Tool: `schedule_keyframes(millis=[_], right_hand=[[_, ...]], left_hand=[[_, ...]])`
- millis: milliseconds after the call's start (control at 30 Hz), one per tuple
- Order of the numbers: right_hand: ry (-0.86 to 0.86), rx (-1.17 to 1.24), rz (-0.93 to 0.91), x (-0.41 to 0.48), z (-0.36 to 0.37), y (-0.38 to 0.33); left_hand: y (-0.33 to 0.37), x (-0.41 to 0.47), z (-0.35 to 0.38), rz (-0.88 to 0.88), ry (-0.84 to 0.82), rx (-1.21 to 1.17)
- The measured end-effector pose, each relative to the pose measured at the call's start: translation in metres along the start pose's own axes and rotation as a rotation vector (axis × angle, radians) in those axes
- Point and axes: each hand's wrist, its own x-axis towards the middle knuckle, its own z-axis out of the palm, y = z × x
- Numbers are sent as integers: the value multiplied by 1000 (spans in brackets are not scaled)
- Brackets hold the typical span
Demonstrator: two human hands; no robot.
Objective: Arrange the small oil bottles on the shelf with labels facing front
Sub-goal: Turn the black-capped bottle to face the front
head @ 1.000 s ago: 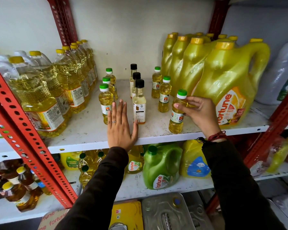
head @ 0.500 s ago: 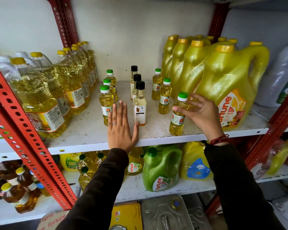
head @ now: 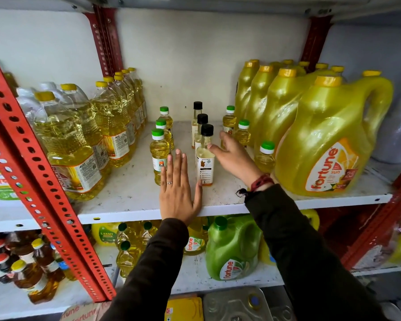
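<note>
- my left hand (head: pixel 180 195) lies flat, palm down, on the front edge of the white shelf (head: pixel 130 200), fingers straight and together, a ring on one finger; it holds nothing.
- its fingertips sit just beside the base of the front green-capped small bottle (head: pixel 159 156) of the left column, and my thumb is right by the foot of the front black-capped bottle (head: pixel 205 156).
- my right hand (head: pixel 233 156) reaches in over the shelf with fingers loosely spread, gripping nothing; its thumb touches or nearly touches the shoulder of that black-capped bottle, i cannot tell which.
- the small bottles stand upright in three columns running front to back: three green-capped ones on the left, three black-capped ones in the middle, three green-capped ones on the right.
- the front right small bottle (head: pixel 265 156) stands free just beside the big yellow fortune jug (head: pixel 329 144), partly hidden by my wrist.
- the front black-capped bottle's label faces me; the front left bottle's label shows too, partly behind my fingers.
- large clear oil bottles (head: pixel 67 147) fill the shelf's left side, behind the red slotted post (head: pixel 33 172).
</note>
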Motion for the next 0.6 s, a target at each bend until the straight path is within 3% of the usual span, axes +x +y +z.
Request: schedule_keyframes(millis=[300,600], right_hand=[[149,225,-70,24,16,20],[340,123,-125,29,23,25]], left_hand=[[1,-1,0,12,11,32],[1,-1,1,8,17,14]])
